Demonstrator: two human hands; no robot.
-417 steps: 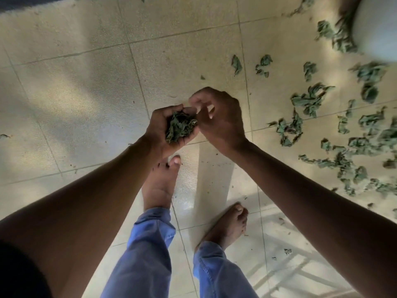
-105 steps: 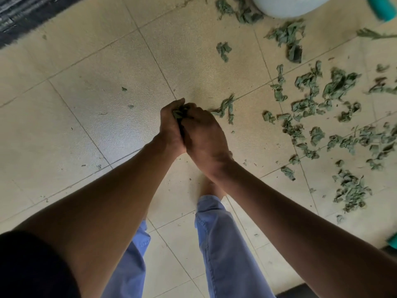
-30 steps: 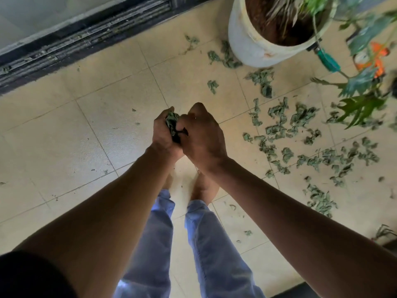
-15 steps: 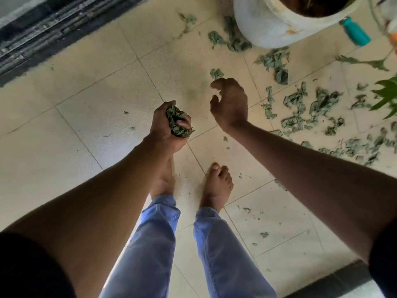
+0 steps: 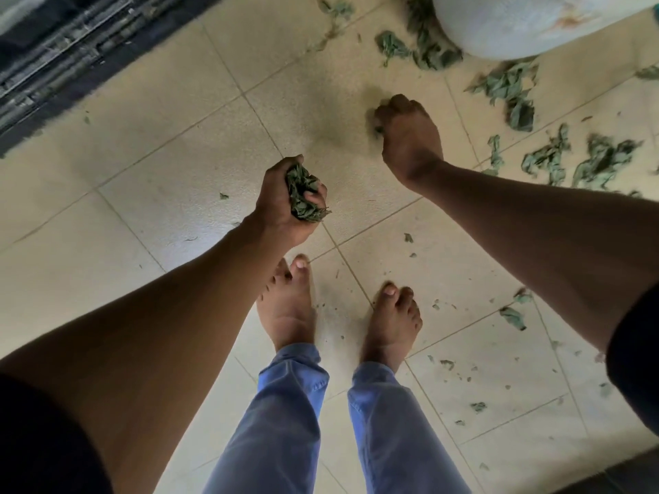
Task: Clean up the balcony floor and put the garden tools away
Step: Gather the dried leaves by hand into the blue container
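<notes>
From the head camera, looking down: the left hand [image 5: 285, 203] is curled tight around a wad of leaves [image 5: 303, 197], held above the tiled floor [image 5: 160, 194] just ahead of the bare feet [image 5: 287, 308]. The right hand [image 5: 408, 135] is reaching down and away from that wad, its fingers bunched at the floor — a bit of green shows at the fingertips, so it seems to be pinching up a leaf, though whether it has one cannot be told for certain.

Beyond the right hand, further from the held wad, scattered leaves [image 5: 549, 158] lie thick across the tiles, some up against the white pot [image 5: 527, 23]. Small crumbs [image 5: 511, 317] dot the floor on the right-hand side of the feet too.

As for progress, my judgement is that the job is early to middling: the tiles on the left-hand side of the grip look mostly bare, but the bulk of the litter is not yet gathered. No garden tools are in view here, so putting them away appears not yet done.
</notes>
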